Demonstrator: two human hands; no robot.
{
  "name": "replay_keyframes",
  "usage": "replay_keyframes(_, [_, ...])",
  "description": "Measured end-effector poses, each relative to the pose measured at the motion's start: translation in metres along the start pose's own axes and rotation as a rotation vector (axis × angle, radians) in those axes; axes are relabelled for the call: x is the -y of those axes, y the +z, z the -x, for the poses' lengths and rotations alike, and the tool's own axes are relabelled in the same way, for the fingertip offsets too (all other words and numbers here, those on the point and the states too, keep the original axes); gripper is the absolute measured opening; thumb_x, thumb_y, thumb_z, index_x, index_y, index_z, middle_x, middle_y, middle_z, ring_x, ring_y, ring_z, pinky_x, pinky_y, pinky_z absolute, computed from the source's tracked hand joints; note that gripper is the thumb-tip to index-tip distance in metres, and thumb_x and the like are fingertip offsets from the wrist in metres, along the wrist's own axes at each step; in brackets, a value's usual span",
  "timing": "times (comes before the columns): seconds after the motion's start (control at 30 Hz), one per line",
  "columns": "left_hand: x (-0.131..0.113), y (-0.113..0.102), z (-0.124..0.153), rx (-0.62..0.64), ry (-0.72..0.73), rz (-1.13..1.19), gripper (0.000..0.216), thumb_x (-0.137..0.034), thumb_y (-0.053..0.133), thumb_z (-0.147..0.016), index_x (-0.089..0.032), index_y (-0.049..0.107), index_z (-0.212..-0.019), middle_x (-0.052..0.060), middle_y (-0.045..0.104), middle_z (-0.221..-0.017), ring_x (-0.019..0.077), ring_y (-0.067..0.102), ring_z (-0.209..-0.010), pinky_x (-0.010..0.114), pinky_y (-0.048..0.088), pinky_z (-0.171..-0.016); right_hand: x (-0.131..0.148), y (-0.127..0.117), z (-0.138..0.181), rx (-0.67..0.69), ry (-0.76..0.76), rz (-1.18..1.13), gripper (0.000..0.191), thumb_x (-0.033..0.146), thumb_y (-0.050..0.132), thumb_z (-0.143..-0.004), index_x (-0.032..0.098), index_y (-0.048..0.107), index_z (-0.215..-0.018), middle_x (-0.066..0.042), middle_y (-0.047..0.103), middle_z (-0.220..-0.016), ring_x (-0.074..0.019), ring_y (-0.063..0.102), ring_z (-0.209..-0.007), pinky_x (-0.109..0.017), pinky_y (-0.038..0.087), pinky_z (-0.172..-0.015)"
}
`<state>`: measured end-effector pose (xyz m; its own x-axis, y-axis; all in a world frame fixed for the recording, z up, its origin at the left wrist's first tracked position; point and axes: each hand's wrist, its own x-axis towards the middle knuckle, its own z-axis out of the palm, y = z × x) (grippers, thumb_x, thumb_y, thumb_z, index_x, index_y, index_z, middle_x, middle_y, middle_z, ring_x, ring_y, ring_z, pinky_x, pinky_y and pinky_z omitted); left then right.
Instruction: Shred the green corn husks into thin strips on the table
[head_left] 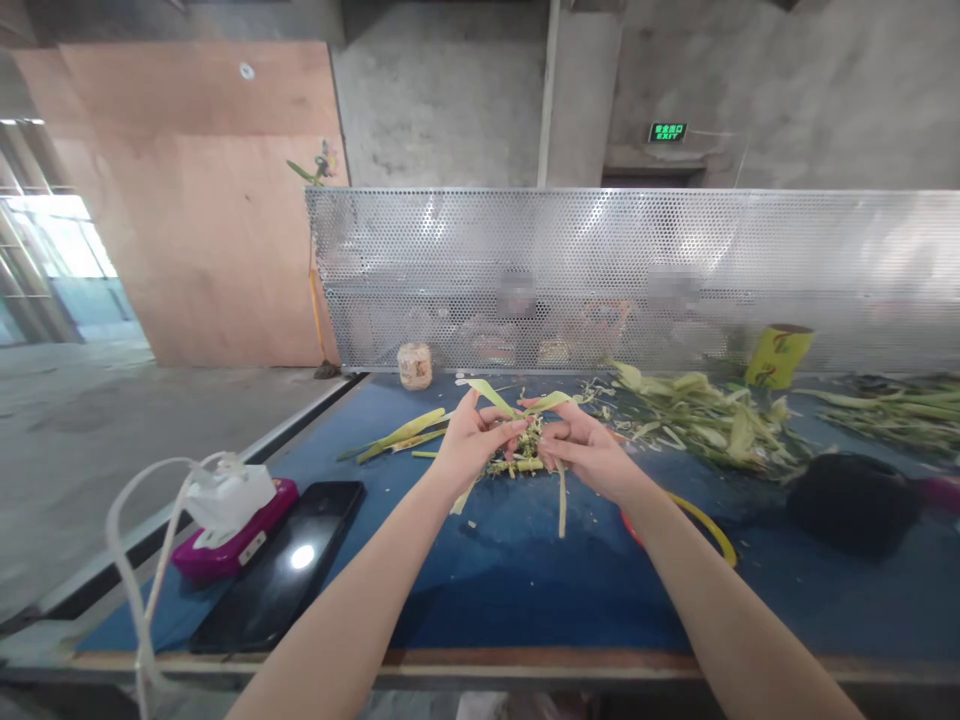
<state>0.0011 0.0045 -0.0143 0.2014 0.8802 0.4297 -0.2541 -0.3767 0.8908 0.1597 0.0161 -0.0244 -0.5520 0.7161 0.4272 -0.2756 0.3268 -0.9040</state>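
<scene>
My left hand and my right hand work close together above the middle of the blue table. Both are closed, fingertips pinched on pale green corn husk, whose broad strips fan up and outward between them. A narrow pale strip hangs down below my right hand. Under the fingers lies a small heap of green stalk pieces and shreds, partly hidden by the hands. To the left of my left hand are a few longer yellow-green leaves.
A pile of husks lies at the right, with a yellow can behind it and a dark object in front. A yellow-and-red ring sits under my right forearm. At left are a phone, a purple power strip and a white charger. A perforated metal screen borders the back.
</scene>
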Motion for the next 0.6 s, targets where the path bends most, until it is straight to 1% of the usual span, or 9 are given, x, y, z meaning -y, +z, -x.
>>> replay_keyframes(0.1, [0.0012,0.0004,0.0005,0.023,-0.020,0.024,0.037,-0.024,0.063,-0.065,-0.017,0.037,-0.090,0.000,0.061,-0.066,0.0068,0.050,-0.043,0.020,0.039,-0.039,-0.0006,-0.0041,0.0001,-0.011,0.018,-0.028,0.036,0.015,0.056,-0.070,0.021,0.049,-0.104,0.006,0.048,-0.046,-0.0075,0.040,-0.043,-0.022,0.030,-0.046])
replay_keyframes(0.17, [0.0022,0.0005,0.0007,0.030,-0.061,0.059,0.030,-0.029,0.058,-0.069,-0.018,0.036,-0.086,0.002,0.062,-0.072,0.0089,0.054,-0.048,0.020,0.040,-0.041,-0.0011,-0.0065,-0.0002,-0.036,0.021,-0.036,0.033,0.016,0.056,-0.068,0.021,0.052,-0.101,0.006,0.050,-0.045,-0.0078,0.042,-0.043,-0.022,0.030,-0.045])
replay_keyframes(0.27, [0.0037,0.0005,0.0007,0.041,-0.119,0.074,0.028,-0.030,0.058,-0.069,-0.019,0.035,-0.081,0.003,0.063,-0.079,0.0107,0.058,-0.054,0.020,0.042,-0.042,-0.0011,-0.0071,-0.0008,-0.060,0.041,-0.001,0.027,0.026,0.054,-0.071,0.019,0.055,-0.098,0.004,0.052,-0.049,-0.0090,0.046,-0.045,-0.023,0.032,-0.045])
replay_keyframes(0.33, [0.0047,0.0010,0.0007,0.054,-0.131,0.072,0.028,-0.031,0.058,-0.070,-0.019,0.035,-0.080,0.003,0.063,-0.078,0.0109,0.058,-0.054,0.019,0.041,-0.041,-0.0002,-0.0056,-0.0013,-0.122,0.064,0.081,0.026,0.033,0.052,-0.073,0.018,0.058,-0.094,0.003,0.052,-0.052,-0.0085,0.045,-0.046,-0.022,0.032,-0.045])
replay_keyframes(0.43, [0.0055,0.0022,0.0008,0.071,-0.120,0.087,0.026,-0.033,0.055,-0.071,-0.019,0.035,-0.081,0.003,0.063,-0.076,0.0128,0.060,-0.057,0.018,0.040,-0.040,0.0013,-0.0030,-0.0025,-0.273,0.057,0.219,0.024,0.036,0.056,-0.069,0.016,0.062,-0.080,0.003,0.048,-0.053,-0.0059,0.039,-0.045,-0.021,0.029,-0.043])
replay_keyframes(0.53, [0.0053,0.0031,0.0014,0.078,-0.116,0.088,0.026,-0.033,0.055,-0.072,-0.019,0.036,-0.083,0.003,0.062,-0.077,0.0144,0.061,-0.061,0.018,0.040,-0.039,0.0011,-0.0025,-0.0040,-0.345,0.030,0.252,0.023,0.037,0.060,-0.065,0.014,0.062,-0.069,0.004,0.047,-0.051,-0.0050,0.036,-0.044,-0.020,0.028,-0.042])
replay_keyframes(0.6, [0.0047,0.0033,0.0019,0.077,-0.109,0.071,0.030,-0.030,0.058,-0.070,-0.020,0.036,-0.088,0.002,0.062,-0.077,0.0151,0.061,-0.062,0.018,0.040,-0.038,0.0002,-0.0034,-0.0051,-0.386,0.011,0.257,0.023,0.037,0.060,-0.065,0.014,0.062,-0.066,0.003,0.047,-0.051,-0.0051,0.036,-0.044,-0.021,0.027,-0.043])
